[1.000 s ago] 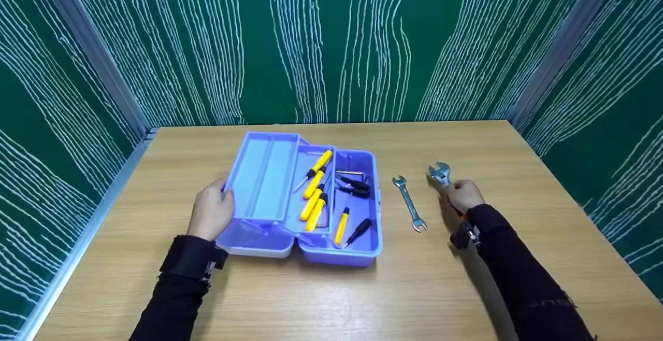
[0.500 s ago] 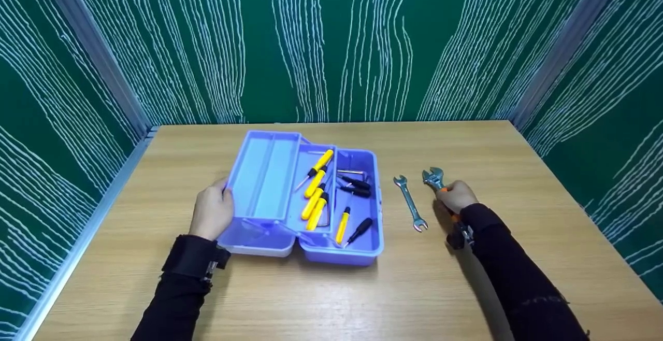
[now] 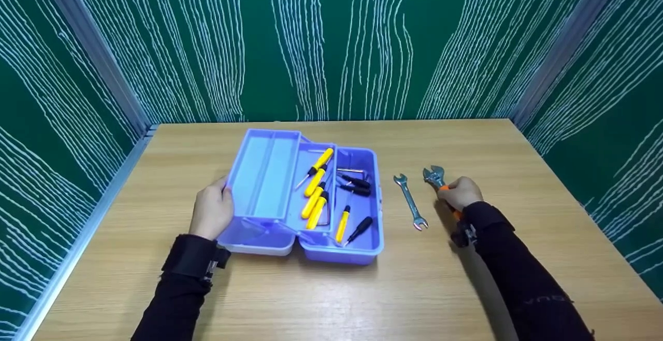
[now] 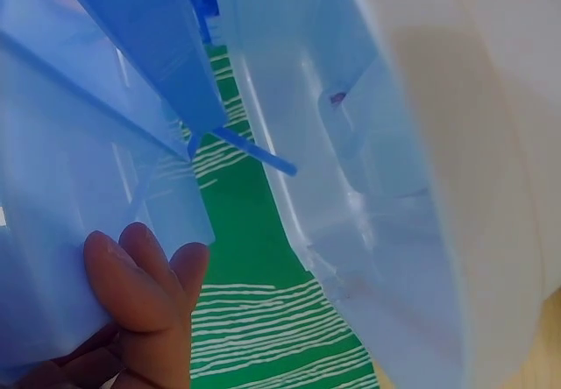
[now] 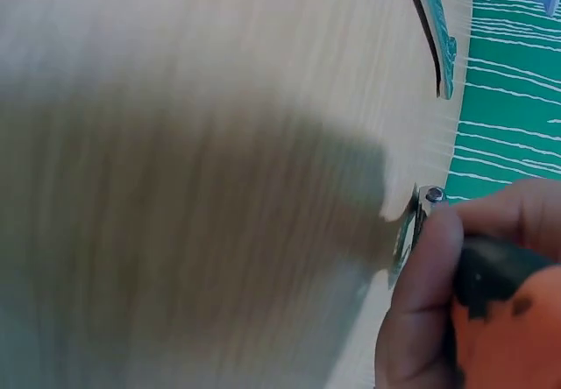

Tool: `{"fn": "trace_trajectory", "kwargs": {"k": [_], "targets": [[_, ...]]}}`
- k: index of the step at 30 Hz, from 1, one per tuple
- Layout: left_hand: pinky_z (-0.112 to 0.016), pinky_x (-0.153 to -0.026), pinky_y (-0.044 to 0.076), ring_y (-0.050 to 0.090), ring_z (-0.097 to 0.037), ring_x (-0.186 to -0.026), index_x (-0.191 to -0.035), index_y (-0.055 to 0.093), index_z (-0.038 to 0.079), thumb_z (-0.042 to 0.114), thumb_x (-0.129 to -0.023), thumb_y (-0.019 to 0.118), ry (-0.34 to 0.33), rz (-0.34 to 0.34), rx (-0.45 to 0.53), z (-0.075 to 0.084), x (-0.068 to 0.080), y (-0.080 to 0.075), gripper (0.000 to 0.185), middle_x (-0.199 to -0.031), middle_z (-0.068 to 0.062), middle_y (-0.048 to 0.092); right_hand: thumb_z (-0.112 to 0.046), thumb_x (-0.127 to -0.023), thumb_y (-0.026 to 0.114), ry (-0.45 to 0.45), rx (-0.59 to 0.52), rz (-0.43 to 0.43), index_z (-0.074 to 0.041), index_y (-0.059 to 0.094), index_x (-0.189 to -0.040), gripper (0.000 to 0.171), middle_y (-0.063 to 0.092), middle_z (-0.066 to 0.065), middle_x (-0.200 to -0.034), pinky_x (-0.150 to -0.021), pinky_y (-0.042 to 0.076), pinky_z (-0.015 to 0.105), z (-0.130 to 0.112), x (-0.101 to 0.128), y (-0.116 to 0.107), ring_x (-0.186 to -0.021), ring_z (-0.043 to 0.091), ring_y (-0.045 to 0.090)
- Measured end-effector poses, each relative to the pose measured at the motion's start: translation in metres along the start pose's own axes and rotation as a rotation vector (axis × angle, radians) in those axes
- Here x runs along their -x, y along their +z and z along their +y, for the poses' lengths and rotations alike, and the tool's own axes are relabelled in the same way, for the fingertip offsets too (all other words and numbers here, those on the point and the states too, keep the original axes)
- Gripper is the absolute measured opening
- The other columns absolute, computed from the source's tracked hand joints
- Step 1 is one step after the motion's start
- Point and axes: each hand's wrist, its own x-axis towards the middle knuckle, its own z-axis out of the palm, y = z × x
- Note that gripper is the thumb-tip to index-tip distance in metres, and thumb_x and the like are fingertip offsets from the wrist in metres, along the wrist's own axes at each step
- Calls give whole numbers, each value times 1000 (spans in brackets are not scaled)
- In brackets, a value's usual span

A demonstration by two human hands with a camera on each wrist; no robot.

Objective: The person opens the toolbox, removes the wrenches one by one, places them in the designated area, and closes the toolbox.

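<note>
My left hand (image 3: 212,210) grips the left edge of the upper tray on a purple toolbox (image 3: 375,206), whose tiers are spread apart. In the left wrist view, the fingers (image 4: 140,293) curl against the translucent blue tray wall. Over on the right, my right hand (image 3: 462,194) holds an adjustable wrench (image 3: 435,176) by its orange and black handle (image 5: 508,319); the steel head points away from me, close to the tabletop. Between toolbox and right hand lies a double open-ended wrench (image 3: 410,202), flat on the table and touched by neither hand.
Several yellow-handled screwdrivers (image 3: 317,210) lie in the middle tray. The right compartment holds black-handled screwdrivers (image 3: 361,229), a yellow one (image 3: 342,225) and an L-shaped hex key (image 3: 352,170). Green walls with white lines (image 3: 331,45) border the wooden table (image 3: 331,299).
The right hand and adjustable wrench have shifted slightly left and toward me, with the orange handle showing more. The left hand stays on the tray edge.
</note>
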Motion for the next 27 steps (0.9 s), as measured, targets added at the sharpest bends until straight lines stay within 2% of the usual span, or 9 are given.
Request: {"fn": "trace_trajectory", "kwargs": {"k": [5, 8, 11, 17, 24, 27], "targets": [[-52, -106, 43, 54, -44, -124, -138, 47, -12, 2, -100, 38, -4, 0, 7, 0, 1, 0, 41, -133, -32, 55, -18, -84, 58, 25, 45, 2, -5, 59, -72, 17, 50, -6, -56, -47, 42, 24, 0, 2, 3, -48, 10, 48], [-53, -106, 43, 54, -44, -123, -137, 47, -12, 2, -100, 38, 1, 3, 5, -1, 1, 0, 41, -132, -33, 55, -19, -85, 59, 48, 59, -30, -9, 56, -63, 24, 50, -6, -52, -46, 42, 25, 2, 3, 3, -46, 10, 48], [-53, -105, 44, 55, -44, -122, -138, 47, -12, 2, -100, 38, -1, 3, 2, -1, 0, 0, 41, -132, -33, 55, -19, -86, 60, 59, 52, -54, -9, 59, -61, 27, 53, -6, -51, -46, 43, 25, 3, 3, 3, -45, 10, 49], [-52, -103, 46, 58, -42, -120, -140, 45, -10, 4, -101, 37, -24, -10, 11, -2, 1, 1, 42, -134, -31, 55, -19, -85, 64, 70, 67, -81, -7, 62, -65, 24, 55, -6, -54, -48, 43, 25, 4, 2, 2, -49, 10, 49], [-53, -105, 43, 55, -43, -123, -137, 45, -14, 2, -100, 38, 0, 6, -9, -1, 0, 1, 42, -133, -33, 53, -19, -84, 67, 45, 90, -30, -1, 66, -81, 18, 55, -5, -66, -52, 42, 23, 5, 1, 5, -58, 11, 50], [-53, -105, 44, 55, -43, -123, -137, 47, -13, 1, -99, 38, 0, 8, -11, -1, 0, 1, 41, -132, -33, 55, -18, -84, 66, 50, 96, -35, 0, 65, -82, 19, 54, -3, -67, -52, 41, 23, 5, 1, 5, -59, 12, 49]]}}
